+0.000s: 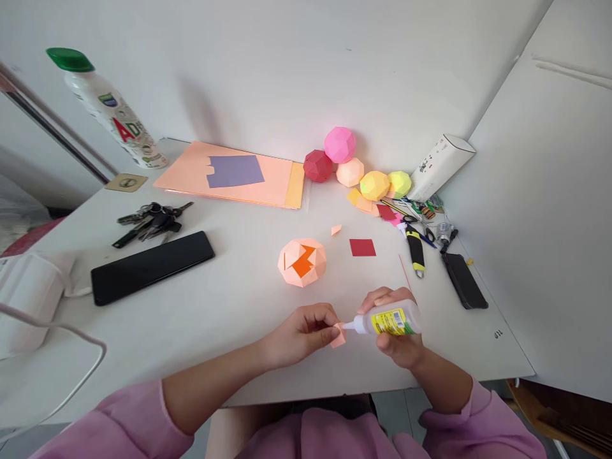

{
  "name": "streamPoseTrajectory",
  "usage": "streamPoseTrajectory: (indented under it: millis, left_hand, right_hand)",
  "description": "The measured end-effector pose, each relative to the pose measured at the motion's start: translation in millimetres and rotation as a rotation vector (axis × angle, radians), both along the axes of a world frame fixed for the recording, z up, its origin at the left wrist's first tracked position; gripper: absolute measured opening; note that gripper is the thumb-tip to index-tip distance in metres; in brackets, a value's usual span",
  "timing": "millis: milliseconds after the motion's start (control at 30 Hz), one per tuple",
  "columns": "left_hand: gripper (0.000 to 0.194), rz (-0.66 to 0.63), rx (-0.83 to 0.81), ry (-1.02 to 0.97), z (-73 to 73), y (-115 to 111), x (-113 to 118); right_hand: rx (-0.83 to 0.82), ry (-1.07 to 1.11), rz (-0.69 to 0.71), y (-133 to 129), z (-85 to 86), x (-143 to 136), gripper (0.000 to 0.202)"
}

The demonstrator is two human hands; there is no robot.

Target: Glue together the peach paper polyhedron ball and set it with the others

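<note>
Head camera on the action, and both hands are busy at the near side of the white table (248, 229)! The left hand (306, 331) has a small peach paper piece (338, 336) pinched between thumb and fingers, held up near the front edge. Across from it, the right hand (396, 331) is wrapped around a clear glue bottle (392, 319) with a yellow label, tipped on its side, its white nozzle right at the paper.

Just beyond the hands sits the peach faceted paper ball (287, 258), orange showing through a jagged opening in its top. Behind it and to the right, a folded peach scrap (336, 229); further right, a flat red paper rectangle (363, 247).

Over by the wall, a cluster of faceted balls: pink (340, 145) on top, then dark red (318, 166), pale peach (350, 172), yellow-orange (375, 185) and yellow-green (399, 184). Out right, a black and yellow cutter (415, 250) lies near scissors (428, 231) and a dark phone-shaped object (463, 280). And on the left, a black phone (153, 266), keys (155, 222) and peach paper sheets (182, 172) with a purple piece (239, 172) on top.
</note>
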State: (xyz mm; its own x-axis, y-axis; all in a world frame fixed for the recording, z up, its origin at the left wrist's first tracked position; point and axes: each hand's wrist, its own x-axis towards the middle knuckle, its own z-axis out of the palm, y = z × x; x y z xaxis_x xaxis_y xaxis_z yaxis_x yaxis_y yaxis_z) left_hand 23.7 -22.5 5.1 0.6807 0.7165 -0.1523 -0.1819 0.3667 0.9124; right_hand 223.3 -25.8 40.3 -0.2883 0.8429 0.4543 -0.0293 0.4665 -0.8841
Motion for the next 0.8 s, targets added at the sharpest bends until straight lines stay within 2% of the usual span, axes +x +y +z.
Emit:
streamPoseTrajectory:
  millis: [333,533,800]
  left_hand:
    - [0.036,0.008,0.013,0.018,-2.5,1.2,0.0]
    - [0.035,0.012,0.017,0.004,-0.5,-0.5,-0.4]
    - [0.036,0.013,0.016,0.0,0.1,0.3,-1.0]
  right_hand:
    - [0.048,-0.023,-0.034,-0.5,0.9,-1.0,0.035]
    - [0.077,-0.004,0.011,-0.5,2.3,-0.6,0.035]
    - [0.088,-0.023,-0.061,-0.9,3.0,0.0,0.035]
